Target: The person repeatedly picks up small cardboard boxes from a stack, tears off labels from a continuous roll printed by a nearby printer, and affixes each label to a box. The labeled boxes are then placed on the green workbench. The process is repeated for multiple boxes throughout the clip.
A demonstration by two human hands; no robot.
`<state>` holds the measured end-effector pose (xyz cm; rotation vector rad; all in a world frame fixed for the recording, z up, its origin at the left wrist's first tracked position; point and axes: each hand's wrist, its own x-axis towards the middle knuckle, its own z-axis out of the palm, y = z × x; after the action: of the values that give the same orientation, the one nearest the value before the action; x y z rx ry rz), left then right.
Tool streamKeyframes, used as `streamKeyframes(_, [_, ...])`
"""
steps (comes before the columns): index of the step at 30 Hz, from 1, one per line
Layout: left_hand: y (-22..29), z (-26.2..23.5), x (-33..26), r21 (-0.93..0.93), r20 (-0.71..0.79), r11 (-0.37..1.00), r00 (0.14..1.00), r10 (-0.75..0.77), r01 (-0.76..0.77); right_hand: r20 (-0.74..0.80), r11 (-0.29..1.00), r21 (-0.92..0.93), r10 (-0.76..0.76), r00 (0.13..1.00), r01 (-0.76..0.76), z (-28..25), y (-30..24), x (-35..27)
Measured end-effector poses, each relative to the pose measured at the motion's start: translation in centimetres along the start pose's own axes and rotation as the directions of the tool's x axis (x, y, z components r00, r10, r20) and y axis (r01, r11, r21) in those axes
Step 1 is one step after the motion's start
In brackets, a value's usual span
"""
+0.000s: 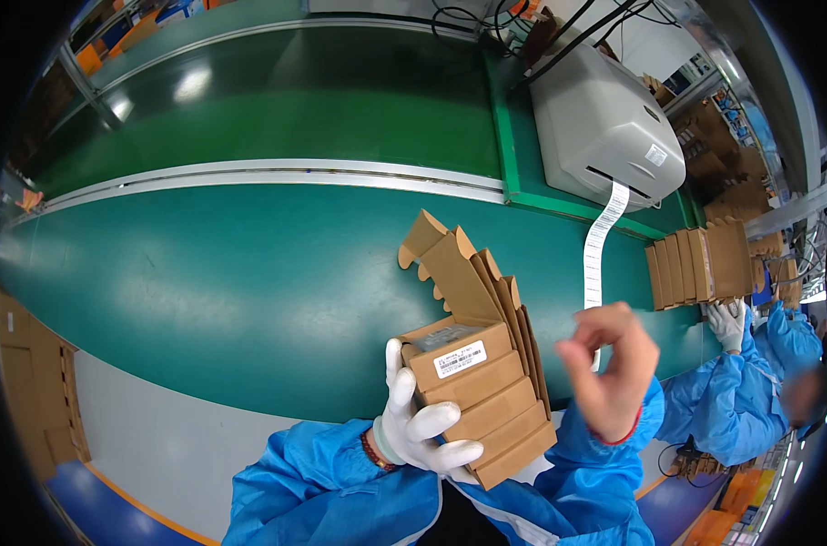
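Note:
My left hand (418, 428), in a white glove, is wrapped round a row of brown cardboard boxes (486, 391) over the table's near edge. A white barcode label (461, 358) is on the nearest visible face of the first box. That box's lid stands up, and a grey packed item (448, 337) shows inside. More raised flaps (463, 273) fan out behind it. My right hand (613, 364) is bare and a little blurred. Its fingers are bent, with thumb and forefinger apart and nothing seen between them. It hovers over the lower end of a white label strip (595, 255), hiding part of it.
A grey label printer (604, 127) at the back right feeds out the strip. More open cardboard boxes (695, 264) stand on the green table (249, 273) at the right, beside a co-worker's gloved hand (727, 326). A metal rail (277, 173) borders the table's far side.

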<state>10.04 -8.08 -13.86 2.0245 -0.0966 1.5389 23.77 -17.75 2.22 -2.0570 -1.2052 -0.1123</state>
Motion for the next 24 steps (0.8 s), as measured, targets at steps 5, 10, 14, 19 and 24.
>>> streamKeyframes(5, [0.0, 0.0, -0.5, -0.121, -0.015, 0.993, 1.0, -0.01, 0.008, -0.011, 0.966, -0.062, 0.253, 0.967, -0.253, -2.3, 9.8, 0.1])
streamKeyframes(10, [-0.3, 0.4, -0.6, -0.143, -0.017, 0.99, 1.0, 0.009, -0.011, 0.021, 0.932, -0.007, 0.362, 0.932, -0.362, -2.7, 22.3, -2.0])
streamKeyframes(14, [-0.7, 0.3, -1.2, -0.074, -0.047, 0.997, 0.999, 0.022, -0.026, 0.295, 0.712, 0.549, 0.326, 0.898, -0.439, -1.7, 22.2, -2.7])
streamKeyframes(19, [-0.3, 0.8, -2.0, -0.04, -0.086, 0.999, 0.996, -0.016, 0.012, 0.303, 0.653, 0.57, 0.396, 0.867, -0.498, -2.7, 21.3, -5.1])
streamKeyframes(24, [0.1, 0.0, -0.6, -0.023, -0.02, 1.0, 1.0, -0.016, 0.015, 0.346, 0.543, 0.58, 0.511, 0.787, -0.607, -2.7, 20.4, -4.8])
